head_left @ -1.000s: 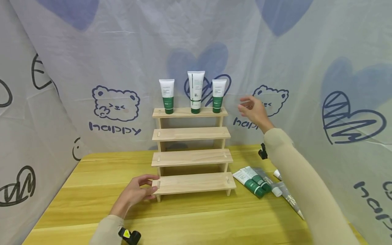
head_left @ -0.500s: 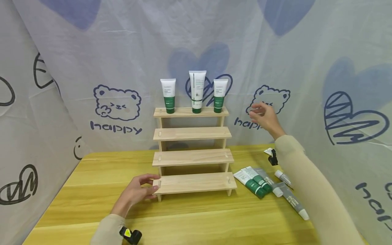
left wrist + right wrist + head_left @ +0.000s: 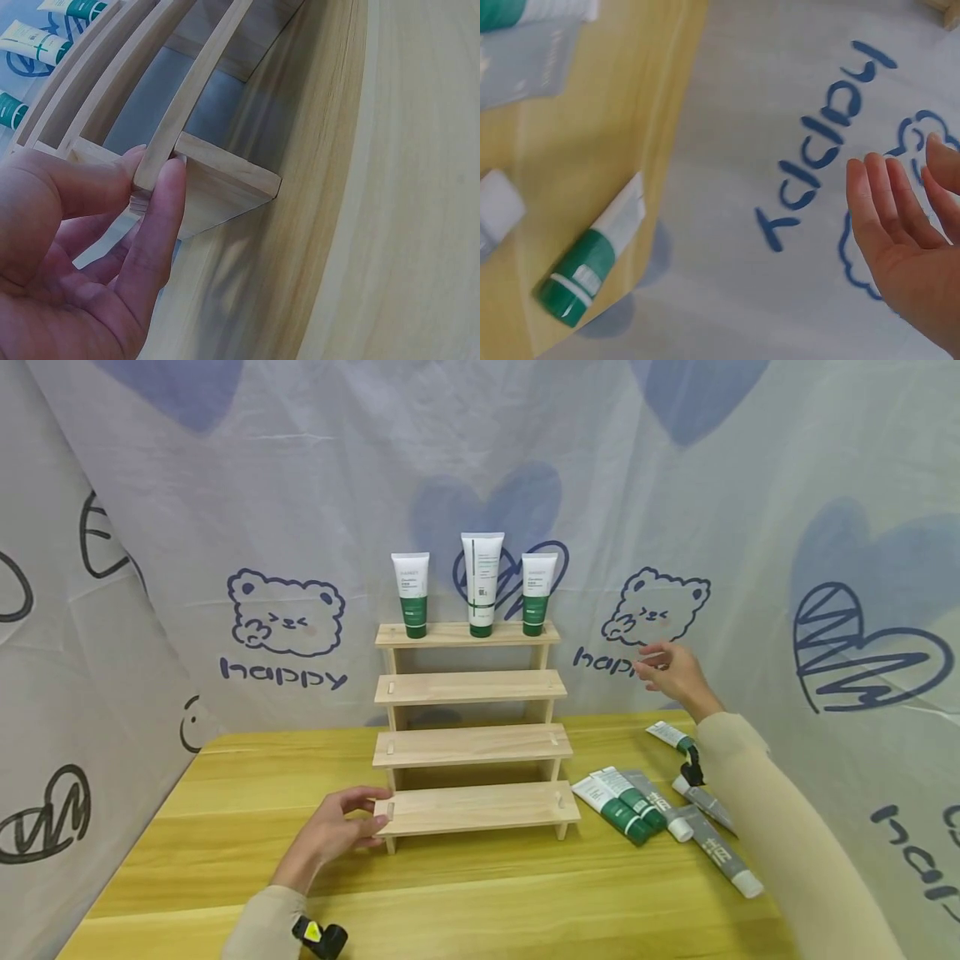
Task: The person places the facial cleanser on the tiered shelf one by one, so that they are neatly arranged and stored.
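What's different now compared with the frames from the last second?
The right hand has moved rightward and lower in the head view, away from the wooden rack; its sleeve no longer hides a small green-and-white tube. Nothing was gripped or released. Unchanged: the left hand pinching the bottom shelf, three tubes upright on top.

backdrop cloth point(image 3: 337, 502): dark blue "happy" under the left bear drawing point(image 3: 287, 612), same under the right bear drawing point(image 3: 655, 602). my right fingers point(image 3: 657, 648) cover that one's end in the head view; right wrist view has it whole, slanted. lower right: "hap", cut by the frame. print on standing tubes point(image 3: 482, 577) and grey tube point(image 3: 714, 847): not legible.
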{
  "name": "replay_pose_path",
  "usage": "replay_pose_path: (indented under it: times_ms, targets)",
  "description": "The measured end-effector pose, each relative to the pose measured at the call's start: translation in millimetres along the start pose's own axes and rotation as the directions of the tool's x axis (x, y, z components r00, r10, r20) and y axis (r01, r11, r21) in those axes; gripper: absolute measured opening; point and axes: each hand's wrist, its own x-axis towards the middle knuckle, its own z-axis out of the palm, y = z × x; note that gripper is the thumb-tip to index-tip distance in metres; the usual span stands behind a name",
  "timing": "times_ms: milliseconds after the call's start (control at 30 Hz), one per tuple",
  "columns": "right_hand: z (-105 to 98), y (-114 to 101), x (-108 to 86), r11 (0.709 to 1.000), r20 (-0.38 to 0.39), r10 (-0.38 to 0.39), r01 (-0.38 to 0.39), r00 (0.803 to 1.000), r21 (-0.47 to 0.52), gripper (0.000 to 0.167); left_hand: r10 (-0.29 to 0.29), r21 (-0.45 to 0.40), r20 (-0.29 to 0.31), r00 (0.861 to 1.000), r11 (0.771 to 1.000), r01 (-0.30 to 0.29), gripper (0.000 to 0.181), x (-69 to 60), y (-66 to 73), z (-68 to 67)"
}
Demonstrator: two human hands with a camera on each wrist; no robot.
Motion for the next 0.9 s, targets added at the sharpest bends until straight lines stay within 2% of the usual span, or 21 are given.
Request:
replay_pose_path:
  times_ms: [167,400,567,733,900]
  targets:
    - [-2,21,-4.4,0.998,0.027,0.063,-0.062,0.998,-0.032,0.044,-0.001,0.004,-0.003,1.0,1.0,0.001,0.044,0.0,-0.9,-0.3]
    - [-6,45,-11.9,0.985,0.025,0.109,-0.104,0.994,-0.137,0.039,-0.008,0.006,-0.006,1.0,1.0,0.008,0.044,-0.7,-0.9,-0.1]
    - [-10,61,-16.8,0.972,0.062,0.158,-0.145,0.985,-0.185,0.04,-0.015,0.004,-0.008,1.0,1.0,0.015,0.043,-0.2,-0.6,0.0]
    - [-16,81,-18.5,0.96,0.122,0.141,-0.105,0.982,-0.26,0.044,-0.008,-0.007,0.001,1.0,1.0,0.008,0.043,-0.4,-0.8,-0.4]
    - [-21,101,-18.2,0.937,0.194,0.149,-0.076,0.97,-0.341,0.048,0.0,-0.009,0.005,1.0,1.0,0.0,0.044,-0.9,-1.2,-0.8]
